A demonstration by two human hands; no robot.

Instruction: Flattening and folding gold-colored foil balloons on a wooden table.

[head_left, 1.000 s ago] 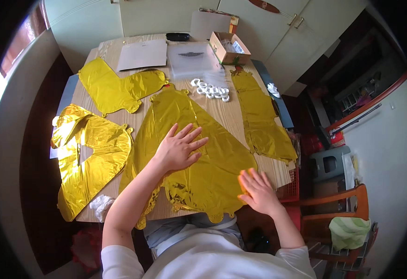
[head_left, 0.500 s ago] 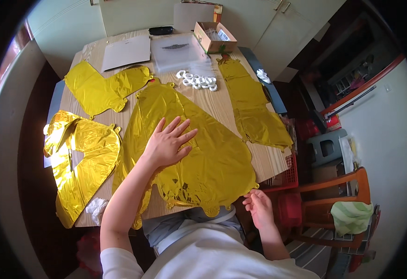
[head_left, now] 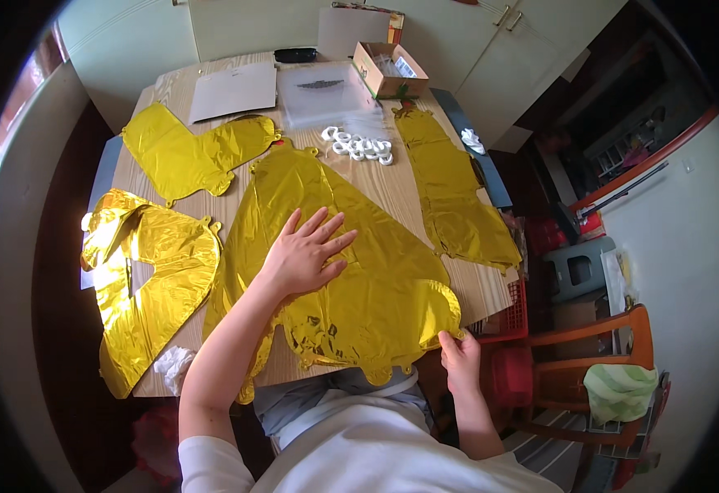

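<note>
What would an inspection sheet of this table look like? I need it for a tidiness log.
Surface: wooden table, mostly covered.
Job's things: large flat gold foil balloon in the middle, its near edge hanging off the table.
Clutter: three more gold foil balloons, one at far left, one at near left, one at right; white rings; open cardboard box; paper sheet; clear plastic bag; white tissue.
Grips: left hand flat on the large balloon; right hand pinching its near right corner.
Cables: nothing seen.
Surroundings: white cupboards, orange chair with green cloth.
</note>
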